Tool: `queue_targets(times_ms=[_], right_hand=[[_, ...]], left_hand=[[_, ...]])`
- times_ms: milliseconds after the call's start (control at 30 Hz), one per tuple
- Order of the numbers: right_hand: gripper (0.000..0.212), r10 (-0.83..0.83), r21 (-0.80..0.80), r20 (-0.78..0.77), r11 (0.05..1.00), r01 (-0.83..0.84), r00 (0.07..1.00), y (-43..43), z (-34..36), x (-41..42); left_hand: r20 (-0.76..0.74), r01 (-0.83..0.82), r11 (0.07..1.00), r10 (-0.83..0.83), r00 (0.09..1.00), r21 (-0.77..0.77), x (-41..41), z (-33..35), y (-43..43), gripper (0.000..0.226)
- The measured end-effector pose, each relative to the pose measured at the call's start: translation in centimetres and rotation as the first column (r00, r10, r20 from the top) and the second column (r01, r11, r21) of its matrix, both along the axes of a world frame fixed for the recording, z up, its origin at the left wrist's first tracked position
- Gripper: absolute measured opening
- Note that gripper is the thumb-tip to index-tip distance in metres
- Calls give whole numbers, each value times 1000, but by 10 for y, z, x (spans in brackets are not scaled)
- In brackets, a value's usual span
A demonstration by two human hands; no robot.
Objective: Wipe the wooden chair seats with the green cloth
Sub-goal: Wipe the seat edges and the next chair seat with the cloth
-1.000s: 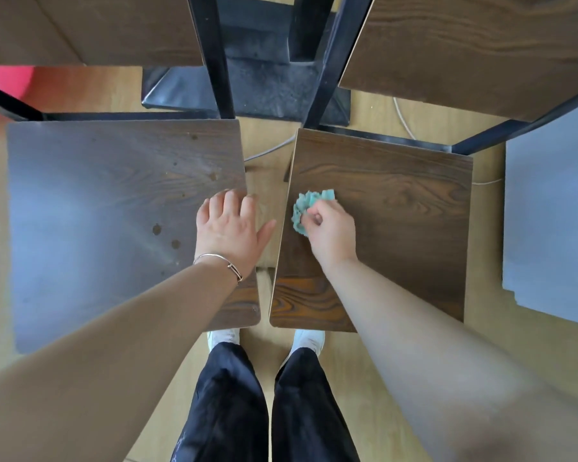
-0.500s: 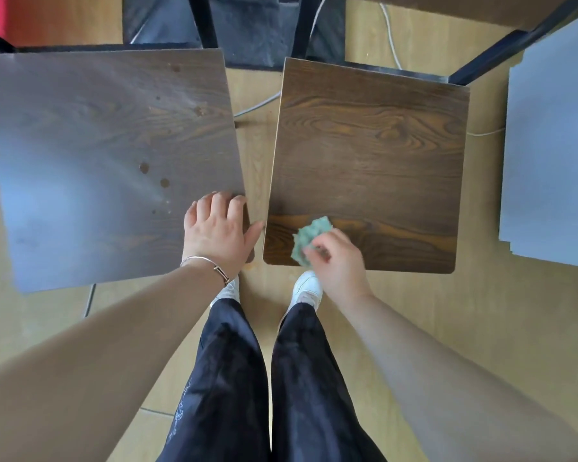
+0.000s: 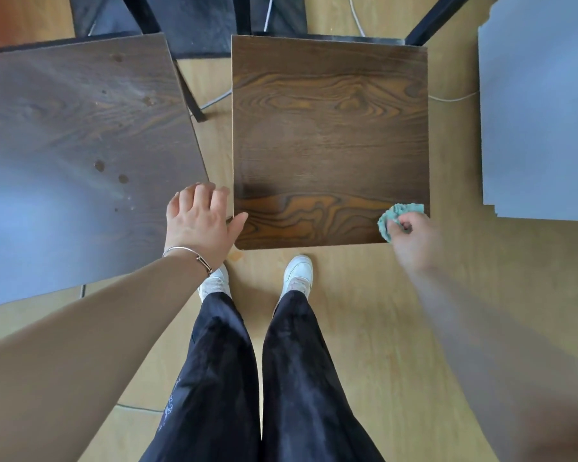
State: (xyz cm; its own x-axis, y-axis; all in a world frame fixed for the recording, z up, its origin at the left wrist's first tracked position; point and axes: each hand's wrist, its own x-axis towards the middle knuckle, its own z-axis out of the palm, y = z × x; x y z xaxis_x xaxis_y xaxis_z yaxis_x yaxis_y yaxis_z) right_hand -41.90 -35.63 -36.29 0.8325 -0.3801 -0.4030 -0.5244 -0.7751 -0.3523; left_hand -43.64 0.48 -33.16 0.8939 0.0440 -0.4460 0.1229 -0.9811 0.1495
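Note:
Two dark wooden chair seats stand side by side in front of me. The right seat (image 3: 329, 135) carries the bunched green cloth (image 3: 393, 217) at its near right corner, gripped by my right hand (image 3: 412, 236), which is motion-blurred. The left seat (image 3: 77, 141) has a few small spots and a pale glare over its near part. My left hand (image 3: 199, 225) rests with relaxed fingers on the left seat's near right corner, thumb pointing toward the right seat. It holds nothing.
A grey-blue seat or board (image 3: 541, 108) lies to the right. Black metal chair legs (image 3: 437, 15) and a white cable (image 3: 451, 99) cross the wood floor behind. My legs in dark trousers and white shoes (image 3: 297, 273) stand just below the seats.
My right hand has swept the cloth along the right seat's near edge, from its left corner to its right corner. The left hand stayed at the left seat's corner. My view shifted.

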Motion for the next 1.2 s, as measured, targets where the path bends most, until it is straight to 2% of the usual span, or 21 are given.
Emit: queue_targets(times_ms=[67,233,367,600,800,1000,1100,1200], right_hand=[[15,-7,6,1,1000,7,1000,16,0,-4],[18,183,68,37,980,-185,982,68,1,-19],[17,250,136,47,958,-254,967,116,-1,-26],[19,379,166,40,910,-380,924,175,-3,-33],[24,394,210,11,898,-388,919,215,-1,-40],[14,521,427,-45,781,-455,852,264,7,-56],[15,482,507,-60,769,-389,874,271,15,-51],[10,390,505,-23,800,-326,921,259,23,-28]], left_hand=[[-6,0,1000,0,1000,2,2,1,1,55],[-5,-9,1000,9,1000,24,1,6,9,54],[10,-60,998,60,998,0,-3,7,20,55],[22,-160,987,159,987,13,-18,9,46,55],[48,-259,966,259,965,-15,-36,8,63,55],[77,-340,940,342,937,-42,-48,12,71,55],[85,-348,937,350,933,-40,-50,17,73,55],[91,-340,940,341,935,-32,-45,24,70,54]])
